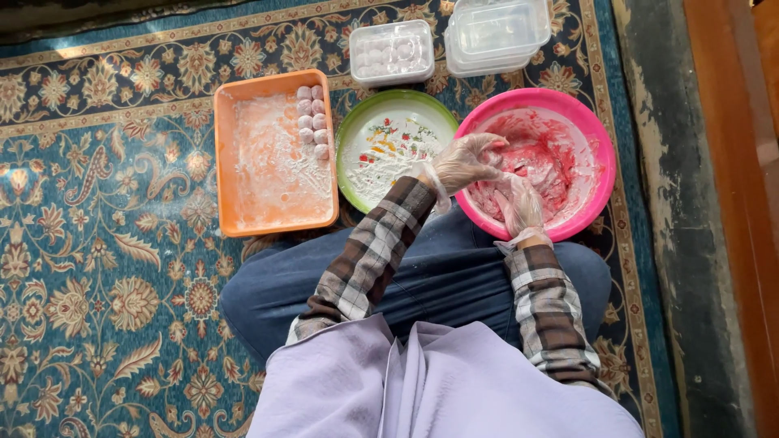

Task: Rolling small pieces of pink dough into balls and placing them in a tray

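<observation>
A pink bowl (596, 142) on the carpet holds sticky pink dough (540, 162). Both my hands wear clear plastic gloves. My left hand (462, 161) reaches over the bowl's near-left rim, fingers curled at the dough. My right hand (519, 204) is down inside the bowl, fingers in the dough. Whether either hand grips a piece is hidden by the gloves and the mess. Left of the bowl lies a green-rimmed plate (393, 101) dusted with flour. An orange tray (227, 162), floured inside, carries several pale round balls (312, 122) in two rows at its far right corner.
A lidded clear box (391, 53) with round balls inside sits beyond the plate. A stack of clear plastic containers (497, 34) stands beyond the bowl. I sit cross-legged on a patterned teal carpet (105, 268); bare dark floor (673, 203) and a wooden edge run along the right.
</observation>
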